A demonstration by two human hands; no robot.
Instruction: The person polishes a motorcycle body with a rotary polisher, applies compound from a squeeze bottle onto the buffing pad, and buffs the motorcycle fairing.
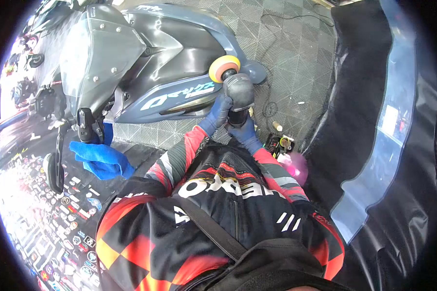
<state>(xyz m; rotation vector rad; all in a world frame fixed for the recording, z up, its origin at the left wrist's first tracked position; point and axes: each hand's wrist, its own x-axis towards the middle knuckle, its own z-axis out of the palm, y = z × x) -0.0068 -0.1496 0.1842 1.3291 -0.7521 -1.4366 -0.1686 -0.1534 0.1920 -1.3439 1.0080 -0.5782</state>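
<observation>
Both of my hands, in blue gloves, grip a handheld polisher (239,91) in front of my chest. My left hand (216,115) wraps its body from the left side. My right hand (246,134) closes around its lower end. A round yellow-and-orange foam pad (219,66) sits at the polisher's far end, beside the grey-blue bodywork of a scooter (179,92). Whether the pad touches the panel cannot be told from this angle. Light lettering runs along that side panel, and glossy black bodywork lies behind it.
A blue cloth (102,157) hangs by the handlebar at left, near a mirror (55,165). Small bottles (281,144) and a pink object (294,167) stand right of my right arm. A cable (270,107) crosses the tiled floor (286,53). A black curtain (361,63) borders the right.
</observation>
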